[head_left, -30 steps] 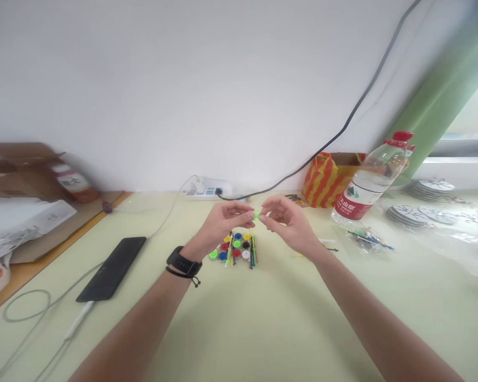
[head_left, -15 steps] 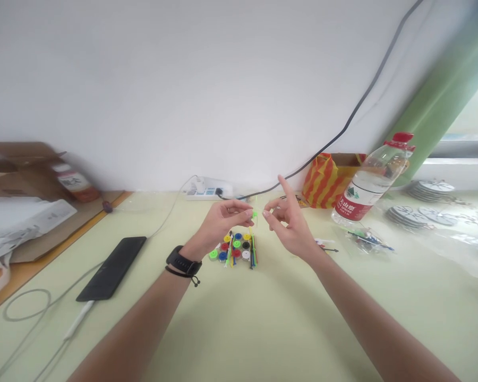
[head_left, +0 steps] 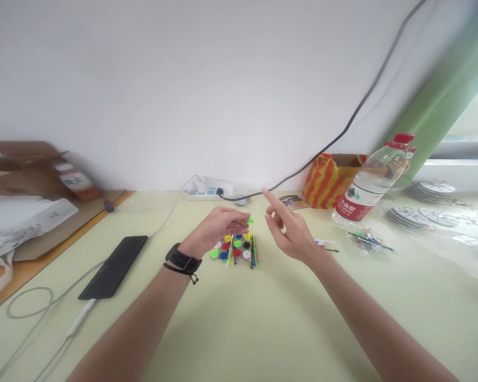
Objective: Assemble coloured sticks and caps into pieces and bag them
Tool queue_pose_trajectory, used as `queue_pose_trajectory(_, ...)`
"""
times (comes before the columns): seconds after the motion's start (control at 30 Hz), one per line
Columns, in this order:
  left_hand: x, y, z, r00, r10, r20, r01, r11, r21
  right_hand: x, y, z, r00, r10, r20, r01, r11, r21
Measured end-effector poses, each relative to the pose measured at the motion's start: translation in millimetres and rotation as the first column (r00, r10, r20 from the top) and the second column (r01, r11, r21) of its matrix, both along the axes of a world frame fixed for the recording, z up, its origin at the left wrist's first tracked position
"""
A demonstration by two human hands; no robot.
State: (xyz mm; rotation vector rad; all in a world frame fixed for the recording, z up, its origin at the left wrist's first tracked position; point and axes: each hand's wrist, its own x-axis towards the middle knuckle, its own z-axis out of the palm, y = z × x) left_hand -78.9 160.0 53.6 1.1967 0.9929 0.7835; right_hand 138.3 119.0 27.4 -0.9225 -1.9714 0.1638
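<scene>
My left hand [head_left: 219, 225] is held above the table with its fingertips pinched on a small green piece with a thin stem [head_left: 250, 221]. A black watch sits on that wrist. My right hand [head_left: 287, 228] hovers just right of it, fingers apart and forefinger pointing up, holding nothing. Below both hands lies a cluster of small coloured round pieces and thin coloured sticks [head_left: 236, 248] on the pale green table [head_left: 263, 318].
A black phone [head_left: 113, 267] on a white cable lies at the left. A power strip [head_left: 209, 191] sits by the wall. A water bottle [head_left: 372, 183], a striped orange bag [head_left: 322, 180], stacked grey discs [head_left: 408, 215] and clear plastic wrap are at the right. Cardboard and a white bag are far left.
My right hand let go of the green piece and opened, forefinger raised. My left hand kept the piece and sank a little toward the coloured cluster.
</scene>
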Motion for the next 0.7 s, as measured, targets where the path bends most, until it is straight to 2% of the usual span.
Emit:
queue_pose_trajectory(0.1, -0.3, -0.6, 0.9, 1.0, -0.019, -0.004, 0.019, 1.0, 0.016, 0.8, 1.2, -2.3, 0.999, -0.013, -0.048, 0.011, 0.999, -0.054)
queue_pose_trajectory(0.23, -2.1, -0.4, -0.7, 1.0, -0.017, -0.002, 0.017, 1.0, 0.026, 3.7, 4.6, -3.8, 0.997, 0.043, -0.066, -0.06, 0.958, -0.282)
queue_pose_trajectory(0.3, -2.9, 0.0, -1.6, 1.0, -0.006, -0.003, 0.006, 1.0, 0.029, 3.5, 5.9, -2.1, 0.989, 0.057, -0.136, -0.101, 0.935, -0.339)
queue_pose_trajectory(0.5, -2.3, 0.3, -4.3, 0.999, -0.039, 0.023, 0.038, 0.998, 0.045, -4.1, 5.1, 5.3, 0.93, 0.116, -0.348, -0.235, 0.918, -0.319)
queue_pose_trajectory(0.7, 0.0, -0.1, -5.8, 0.996, -0.075, 0.054, 0.071, 0.995, 0.069, -4.4, 7.3, 0.6, 0.946, 0.125, -0.298, -0.227, 0.914, -0.335)
